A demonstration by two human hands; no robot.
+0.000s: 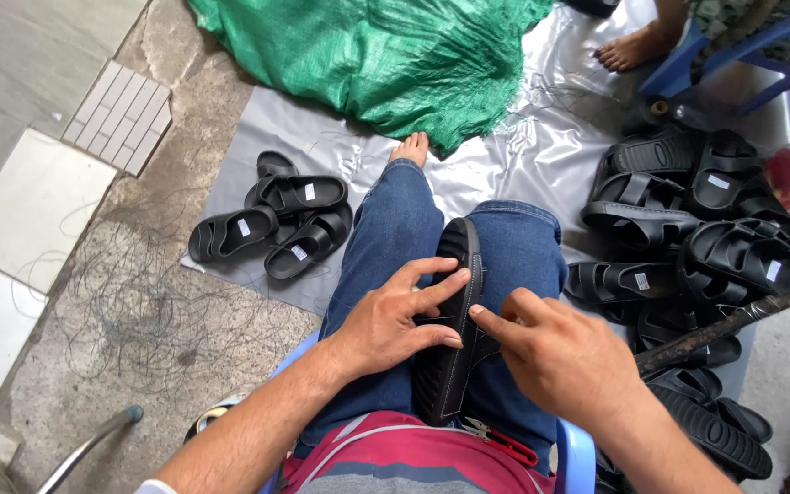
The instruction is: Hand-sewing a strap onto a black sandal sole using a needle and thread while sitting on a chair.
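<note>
Sandal (pixel 454 311) sits on edge between my thighs, sole facing left, long axis running straight away from me: one end near my waist, the other past my knees. Left hand (pixel 395 316) is on it from the left: fingers (pixel 432 291) spread and laid flat against the sole, thumb pressing lower on the same side, so it steadies the sandal without closing round it. Right hand (pixel 560 357) comes in from the right, index finger (pixel 491 322) stretched out with its tip on the sandal's top edge about mid-length, other fingers curled loosely, gripping nothing. Both hands meet at the sandal's middle; left has more contact. Small pile of sandals (pixel 276 224) on the grey sheet (pixel 541 146) off to my left, bigger pile (pixel 697 220) to my right, green tarp (pixel 386 55) ahead. Another person's bare foot (pixel 633 46) by a blue stool at top right.
</note>
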